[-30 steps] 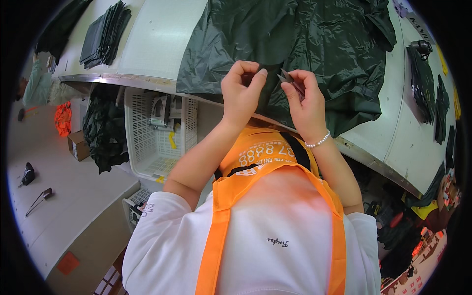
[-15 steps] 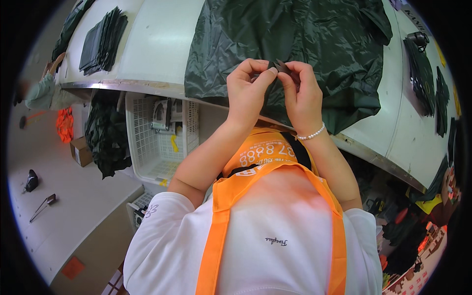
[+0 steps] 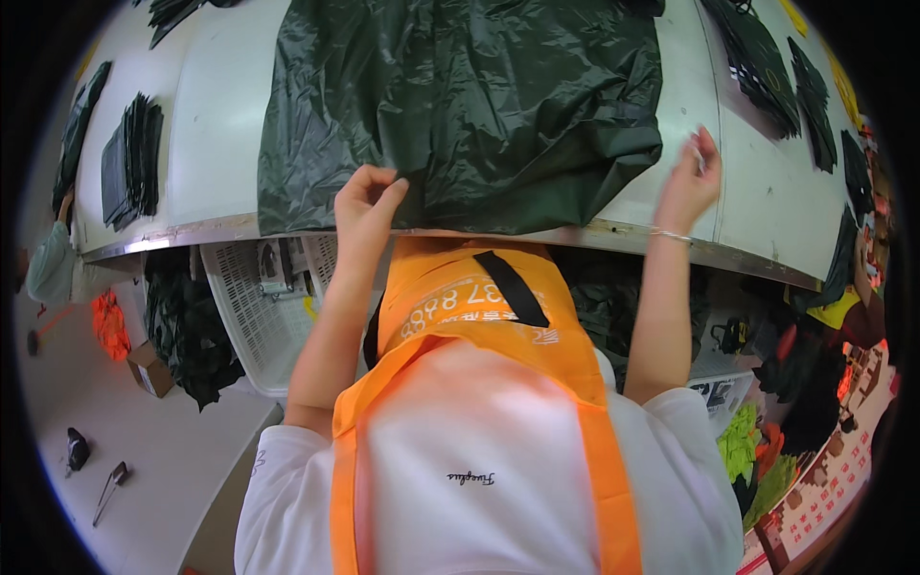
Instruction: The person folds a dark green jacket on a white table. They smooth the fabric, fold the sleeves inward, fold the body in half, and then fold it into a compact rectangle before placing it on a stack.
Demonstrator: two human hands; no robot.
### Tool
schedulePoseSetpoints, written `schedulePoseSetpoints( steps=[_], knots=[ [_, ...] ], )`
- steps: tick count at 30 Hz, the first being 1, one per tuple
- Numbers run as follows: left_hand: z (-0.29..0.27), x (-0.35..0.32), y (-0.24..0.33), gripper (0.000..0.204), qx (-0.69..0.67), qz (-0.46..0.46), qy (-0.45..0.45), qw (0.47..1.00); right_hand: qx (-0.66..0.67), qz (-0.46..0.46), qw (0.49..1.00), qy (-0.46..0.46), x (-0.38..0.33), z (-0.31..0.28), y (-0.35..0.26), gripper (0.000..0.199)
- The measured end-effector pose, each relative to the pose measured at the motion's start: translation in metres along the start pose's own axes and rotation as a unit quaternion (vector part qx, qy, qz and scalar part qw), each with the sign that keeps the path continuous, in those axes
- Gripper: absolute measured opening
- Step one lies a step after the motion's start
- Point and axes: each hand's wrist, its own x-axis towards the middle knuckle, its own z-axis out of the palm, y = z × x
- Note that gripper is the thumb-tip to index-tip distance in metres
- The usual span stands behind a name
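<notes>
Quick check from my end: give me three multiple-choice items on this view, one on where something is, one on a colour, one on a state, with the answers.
1. Where does the left hand sit?
A. At the near edge of the dark green sheet
B. On the white crate under the table
C. On the stack of dark pieces far left

2. What colour is the apron worn over the white shirt?
A. Blue
B. Orange
C. Black

3. How is the right hand placed?
A. Flat on the green sheet
B. Raised over the bare white table, beside the sheet
C. Down inside the crate

Answers:
1 A, its fingers pinch the sheet's front edge.
2 B, bright orange straps and bib show.
3 B, it is lifted right of the sheet, apart from it.
</notes>
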Motion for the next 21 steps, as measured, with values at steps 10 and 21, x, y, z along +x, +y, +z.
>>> schedulePoseSetpoints(
  steps=[10,21],
  knots=[
    [0.041,0.027,-0.021,0.040,0.372,0.186,-0.116,0.902,0.064,0.341,0.892,-0.290,0.009,-0.047,0.011,0.026],
    [0.178,0.037,0.009,0.018,0.295,0.217,-0.276,0.889,-0.160,-0.047,0.983,-0.069,-0.011,-0.073,0.017,0.015]
  ],
)
